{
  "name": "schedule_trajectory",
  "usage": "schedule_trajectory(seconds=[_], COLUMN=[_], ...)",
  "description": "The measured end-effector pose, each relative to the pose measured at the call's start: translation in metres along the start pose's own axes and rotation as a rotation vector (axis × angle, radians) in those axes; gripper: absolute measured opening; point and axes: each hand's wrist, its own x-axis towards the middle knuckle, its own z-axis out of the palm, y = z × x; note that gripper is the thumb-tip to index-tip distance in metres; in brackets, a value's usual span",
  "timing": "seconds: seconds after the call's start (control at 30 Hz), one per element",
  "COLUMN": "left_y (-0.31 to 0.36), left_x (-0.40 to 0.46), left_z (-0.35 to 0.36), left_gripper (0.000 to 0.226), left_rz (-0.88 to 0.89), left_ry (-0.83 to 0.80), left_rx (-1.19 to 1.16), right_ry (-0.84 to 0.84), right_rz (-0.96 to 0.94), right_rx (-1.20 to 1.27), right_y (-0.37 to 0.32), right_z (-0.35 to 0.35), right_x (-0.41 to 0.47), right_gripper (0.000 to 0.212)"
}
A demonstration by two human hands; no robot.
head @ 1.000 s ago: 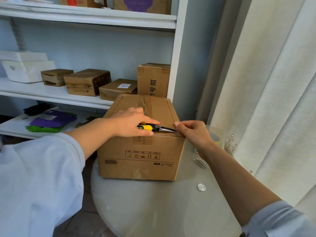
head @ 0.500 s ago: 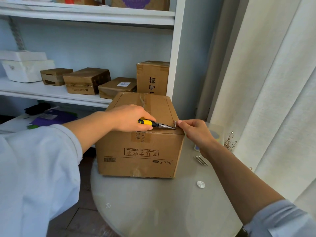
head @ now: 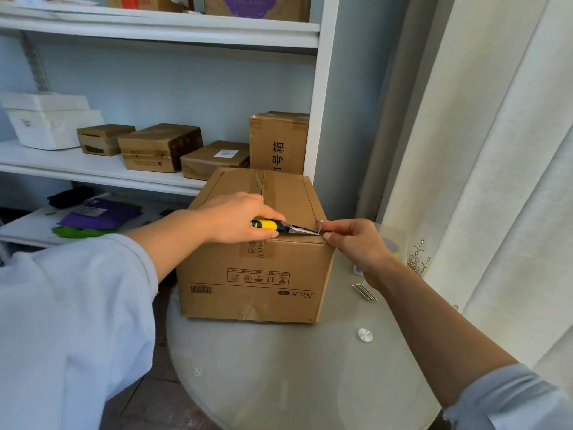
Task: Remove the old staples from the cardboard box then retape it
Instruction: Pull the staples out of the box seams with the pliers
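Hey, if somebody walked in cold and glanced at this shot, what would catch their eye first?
Most likely the big cardboard box on the round glass table, with both hands meeting at its near right top corner. The left hand grips yellow-handled pliers whose tip reaches a staple, which the right hand pinches. Behind stand white shelves of smaller boxes.

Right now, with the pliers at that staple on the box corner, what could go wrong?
1. The pliers point straight at the right hand, whose fingertips sit by the staple; a slip could jab them.
2. The box stands near the table edge, so a hard pull might shift it.
3. A freed staple could spring off and get lost.
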Motion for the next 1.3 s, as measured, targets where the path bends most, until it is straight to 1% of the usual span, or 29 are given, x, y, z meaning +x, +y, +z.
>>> schedule_trajectory(seconds=[0.23, 0.4, 0.53, 0.7, 0.77, 0.83, 0.9, 0.97, 1.07, 1.17, 1.23, 1.3], left_y=[-0.005, -0.007, 0.001, 0.005, 0.004, 0.006, 0.013, 0.023, 0.038, 0.056, 0.068, 0.078], left_x=[-0.002, -0.004, -0.006, -0.004, -0.004, -0.003, 0.0, 0.005, 0.015, 0.03, 0.039, 0.047], left_z=[0.007, 0.007, 0.005, 0.004, 0.007, 0.013, 0.017, 0.021, 0.026, 0.031, 0.034, 0.036], left_gripper=[0.039, 0.04, 0.04, 0.041, 0.044, 0.05, 0.055, 0.055, 0.05, 0.048, 0.046, 0.042], left_rz=[-0.038, -0.053, -0.075, -0.091, -0.1, -0.122, -0.178, -0.219, -0.236, -0.343, -0.426, -0.473], left_ry=[0.023, 0.008, 0.05, 0.059, 0.066, 0.075, 0.106, 0.134, 0.15, 0.196, 0.24, 0.262], left_rx=[-0.179, -0.228, -0.349, -0.339, -0.337, -0.281, -0.229, -0.182, -0.127, -0.047, -0.012, 0.013], right_ry=[0.028, 0.031, 0.177, 0.275, 0.37, 0.463, 0.507, 0.514, 0.484, 0.436, 0.385, 0.332], right_rz=[-0.007, -0.041, -0.044, -0.056, -0.063, -0.041, -0.016, 0.019, 0.089, 0.186, 0.268, 0.331], right_rx=[0.027, 0.056, 0.063, 0.018, 0.089, 0.185, 0.229, 0.241, 0.252, 0.275, 0.218, 0.098], right_y=[0.0, -0.004, -0.006, -0.009, -0.012, -0.015, -0.013, -0.007, 0.005, 0.025, 0.047, 0.074], right_z=[0.004, 0.007, 0.012, 0.016, 0.015, 0.012, 0.008, 0.005, 0.001, -0.009, -0.015, -0.022], right_x=[0.0, -0.002, 0.006, 0.013, 0.014, 0.016, 0.019, 0.021, 0.025, 0.028, 0.027, 0.022], right_gripper=[0.026, 0.013, 0.016, 0.019, 0.016, 0.018, 0.018, 0.016, 0.015, 0.007, 0.012, 0.007])
